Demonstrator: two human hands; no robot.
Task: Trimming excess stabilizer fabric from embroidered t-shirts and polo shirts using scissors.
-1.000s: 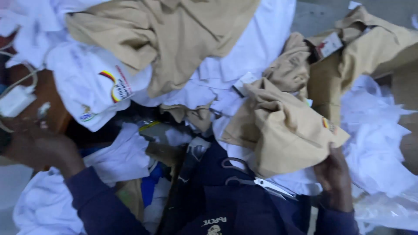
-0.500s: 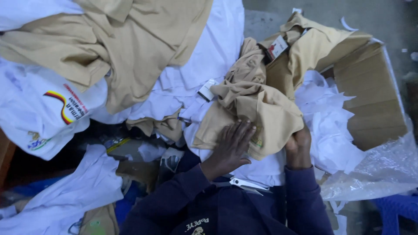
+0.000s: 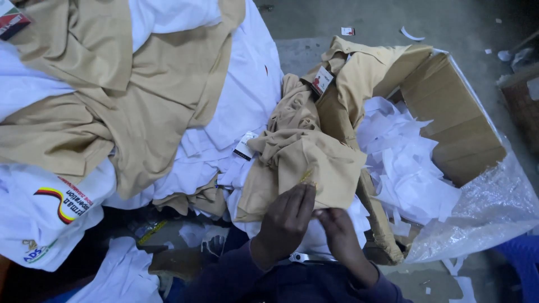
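A folded tan garment (image 3: 306, 168) lies on my lap over white cloth, with a small yellowish mark near its lower edge. My left hand (image 3: 285, 221) rests on that lower edge, fingers pressed to the cloth beside the mark. My right hand (image 3: 339, 235) pinches the same edge just to the right, fingers closed on the fabric. A paper tag (image 3: 245, 146) hangs off the garment's left side. Metal scissors (image 3: 306, 258) lie on my dark blue lap, below the hands.
A big heap of tan and white garments (image 3: 140, 95) fills the left. A white shirt with a printed emblem (image 3: 53, 207) lies at lower left. An open cardboard box (image 3: 455, 118) with crumpled white paper (image 3: 407, 163) and clear plastic (image 3: 488, 213) stands at right.
The view swung left to right and closer. My left hand came from the far left onto the tan garment; both hands now meet at its lower edge.
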